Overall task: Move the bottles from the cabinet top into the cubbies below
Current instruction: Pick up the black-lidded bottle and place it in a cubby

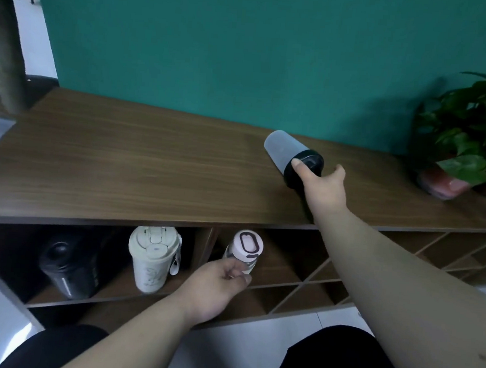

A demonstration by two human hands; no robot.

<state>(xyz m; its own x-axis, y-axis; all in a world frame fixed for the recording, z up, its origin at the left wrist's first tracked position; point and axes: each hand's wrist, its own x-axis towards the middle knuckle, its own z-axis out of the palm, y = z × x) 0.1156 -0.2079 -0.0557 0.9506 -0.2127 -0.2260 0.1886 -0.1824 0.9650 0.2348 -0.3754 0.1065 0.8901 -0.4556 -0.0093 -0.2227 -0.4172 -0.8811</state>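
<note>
A frosted grey bottle with a black lid (pixel 284 149) lies tilted on the wooden cabinet top (pixel 122 158), lid end toward me. My right hand (pixel 322 186) grips it at the black lid. Below, in the second cubby, a clear bottle with a pink-white lid (pixel 246 248) stands upright, and my left hand (pixel 217 288) is closed around its lower body. In the left cubby stand a black bottle (pixel 69 266) and a cream tumbler with a strap (pixel 153 258).
A potted green plant (pixel 469 136) sits at the right end of the cabinet top. A tree trunk in a dark pot (pixel 6 52) stands left of the cabinet. Diagonal lattice cubbies (pixel 403 264) fill the right side. A teal wall rises behind.
</note>
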